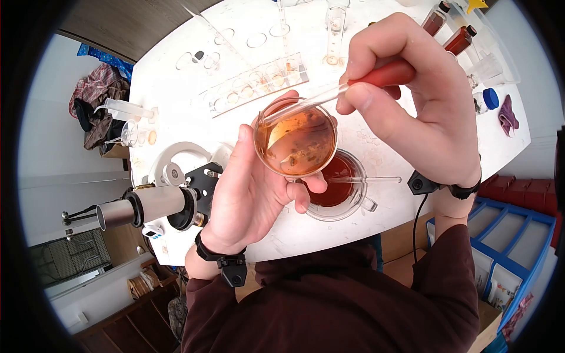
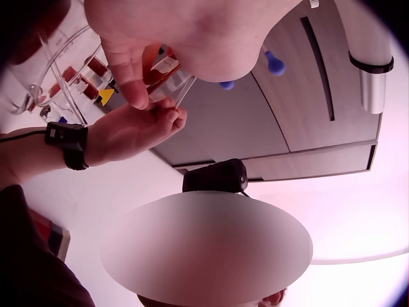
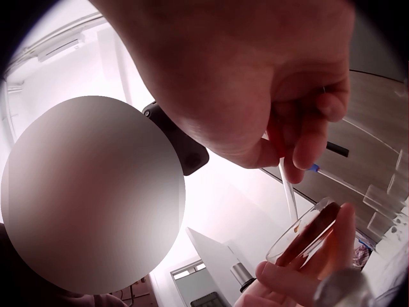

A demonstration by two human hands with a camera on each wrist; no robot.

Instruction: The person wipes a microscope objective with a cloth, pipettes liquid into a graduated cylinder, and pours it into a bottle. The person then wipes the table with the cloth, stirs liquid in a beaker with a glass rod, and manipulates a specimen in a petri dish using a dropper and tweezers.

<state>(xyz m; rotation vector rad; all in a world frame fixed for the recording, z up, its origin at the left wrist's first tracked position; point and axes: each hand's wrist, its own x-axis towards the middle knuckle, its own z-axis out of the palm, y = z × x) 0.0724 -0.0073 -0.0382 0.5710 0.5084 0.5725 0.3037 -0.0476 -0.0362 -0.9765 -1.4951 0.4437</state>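
Observation:
My left hand [image 1: 244,203] grips a small round glass dish [image 3: 307,233] of amber liquid with dark bits, tilted towards the head camera. Above it on the right, my right hand [image 1: 426,112] pinches the red rubber bulb [image 1: 388,73] of a glass dropper pipette [image 1: 312,100]. The pipette's tip overlaps the far left of the dish's mouth in the head view. Below the dish, partly hidden by it and the left fingers, stands a larger glass vessel [image 1: 360,203] of dark red liquid with a glass rod [image 1: 379,180] lying across it.
At left stands a microscope [image 1: 150,206]. A clear rack [image 1: 259,88] of small cups and a measuring cylinder [image 1: 335,32] stand behind the dish. Bottles of red-brown liquid [image 1: 459,41], a blue-capped jar [image 1: 489,99] and a purple cloth [image 1: 508,116] lie to the right.

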